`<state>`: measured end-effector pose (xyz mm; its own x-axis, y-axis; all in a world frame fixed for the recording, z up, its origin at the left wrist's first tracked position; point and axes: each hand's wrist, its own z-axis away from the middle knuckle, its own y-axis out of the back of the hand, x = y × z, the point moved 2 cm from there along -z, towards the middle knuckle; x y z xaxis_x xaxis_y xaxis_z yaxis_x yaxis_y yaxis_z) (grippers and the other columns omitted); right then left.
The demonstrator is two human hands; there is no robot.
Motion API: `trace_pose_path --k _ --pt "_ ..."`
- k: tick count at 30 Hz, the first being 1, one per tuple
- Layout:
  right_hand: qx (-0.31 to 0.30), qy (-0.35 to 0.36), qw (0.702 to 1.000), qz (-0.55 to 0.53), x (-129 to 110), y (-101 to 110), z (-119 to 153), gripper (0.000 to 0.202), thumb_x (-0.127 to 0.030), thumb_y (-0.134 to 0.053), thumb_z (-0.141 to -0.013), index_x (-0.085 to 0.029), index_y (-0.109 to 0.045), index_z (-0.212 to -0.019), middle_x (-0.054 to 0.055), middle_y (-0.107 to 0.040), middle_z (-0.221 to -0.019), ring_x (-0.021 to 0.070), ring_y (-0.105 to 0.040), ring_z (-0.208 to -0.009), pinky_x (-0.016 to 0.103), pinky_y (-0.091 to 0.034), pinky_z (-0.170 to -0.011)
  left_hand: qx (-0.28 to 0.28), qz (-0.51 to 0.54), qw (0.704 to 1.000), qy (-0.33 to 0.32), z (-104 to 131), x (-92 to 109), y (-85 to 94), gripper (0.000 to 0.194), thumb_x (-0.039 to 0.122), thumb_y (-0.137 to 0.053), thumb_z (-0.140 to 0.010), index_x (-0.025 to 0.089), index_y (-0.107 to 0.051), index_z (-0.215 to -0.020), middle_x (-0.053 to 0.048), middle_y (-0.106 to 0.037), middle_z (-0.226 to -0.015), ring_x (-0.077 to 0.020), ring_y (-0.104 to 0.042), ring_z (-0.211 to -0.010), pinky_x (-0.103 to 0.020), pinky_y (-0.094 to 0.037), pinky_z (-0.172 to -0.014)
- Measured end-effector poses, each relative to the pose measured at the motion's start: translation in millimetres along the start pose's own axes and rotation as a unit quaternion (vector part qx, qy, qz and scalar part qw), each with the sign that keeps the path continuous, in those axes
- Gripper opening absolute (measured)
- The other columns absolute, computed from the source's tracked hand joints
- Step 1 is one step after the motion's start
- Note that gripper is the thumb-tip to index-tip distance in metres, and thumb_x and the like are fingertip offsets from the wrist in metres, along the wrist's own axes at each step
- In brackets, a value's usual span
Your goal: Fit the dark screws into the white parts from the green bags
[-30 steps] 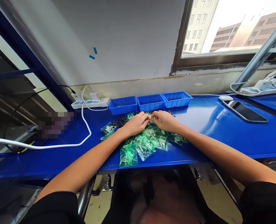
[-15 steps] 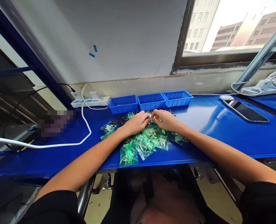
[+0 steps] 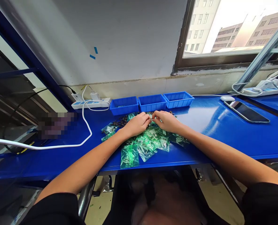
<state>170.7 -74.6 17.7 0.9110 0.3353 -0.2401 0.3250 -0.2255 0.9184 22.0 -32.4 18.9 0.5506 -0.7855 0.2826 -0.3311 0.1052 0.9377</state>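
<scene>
My left hand and my right hand meet over a heap of small green-tinted clear plastic bags, fingertips almost touching. Both hands are closed in a pinch. Whatever lies between the fingertips is too small to name. The bags hold pale, stick-like pieces. Behind and to the left of my left hand lie loose dark screws, partly hidden by the hands and bags. One bag rests close to the table's front edge.
Three blue bins, left, middle and right, line up behind the heap. A white power strip and white cable lie on the left. A phone rests on the blue table at right.
</scene>
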Motion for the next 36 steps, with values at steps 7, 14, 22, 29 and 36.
trace_pose_path --k 7,14,22,29,36 --pt "0.004 0.001 1.000 0.000 0.9 -0.5 0.3 0.012 -0.017 -0.047 -0.088 -0.018 -0.057 -0.095 0.006 -0.063 -0.082 0.0190 -0.057 -0.079 0.026 -0.036 -0.066 0.003 -0.005 1.000 -0.002 0.3 -0.5 0.9 0.025 0.029 -0.032 -0.094 0.019 -0.053 -0.084 -0.003 -0.050 -0.081 -0.0191 -0.055 -0.081 -0.033 -0.045 -0.077" --pt "0.004 -0.001 1.000 0.003 -0.3 -0.4 0.2 0.011 -0.017 -0.047 -0.088 -0.017 -0.057 -0.093 0.006 -0.064 -0.081 0.0188 -0.057 -0.079 0.026 -0.036 -0.066 -0.004 -0.010 1.000 -0.007 0.6 0.3 1.7 0.024 0.028 -0.032 -0.093 0.019 -0.053 -0.084 -0.004 -0.050 -0.081 -0.0193 -0.055 -0.081 -0.032 -0.045 -0.076" --pt "0.007 0.002 1.000 -0.004 0.3 -0.7 0.4 0.011 -0.017 -0.048 -0.088 -0.018 -0.058 -0.092 0.006 -0.065 -0.083 0.0190 -0.058 -0.080 0.026 -0.037 -0.067 -0.004 -0.009 1.000 -0.010 0.9 -1.0 1.0 0.020 0.028 -0.037 -0.091 0.019 -0.054 -0.086 -0.004 -0.051 -0.081 -0.0194 -0.056 -0.080 -0.032 -0.046 -0.075" --pt "0.004 0.001 1.000 -0.001 -0.7 -0.2 0.6 0.012 -0.016 -0.048 -0.088 -0.017 -0.058 -0.093 0.006 -0.064 -0.083 0.0190 -0.058 -0.081 0.027 -0.038 -0.068 -0.009 -0.008 1.000 -0.015 1.2 -1.9 2.8 0.018 0.027 -0.039 -0.091 0.019 -0.055 -0.090 -0.004 -0.052 -0.083 -0.0193 -0.056 -0.080 -0.033 -0.046 -0.076" --pt "-0.009 -0.005 1.000 0.004 -4.1 3.3 1.2 0.013 -0.016 -0.048 -0.088 -0.017 -0.060 -0.091 0.007 -0.064 -0.083 0.0198 -0.058 -0.082 0.027 -0.037 -0.068 -0.009 0.015 0.999 -0.035 0.5 -7.9 6.3 0.018 0.027 -0.040 -0.090 0.019 -0.056 -0.088 -0.004 -0.054 -0.082 -0.0195 -0.056 -0.080 -0.033 -0.046 -0.077"
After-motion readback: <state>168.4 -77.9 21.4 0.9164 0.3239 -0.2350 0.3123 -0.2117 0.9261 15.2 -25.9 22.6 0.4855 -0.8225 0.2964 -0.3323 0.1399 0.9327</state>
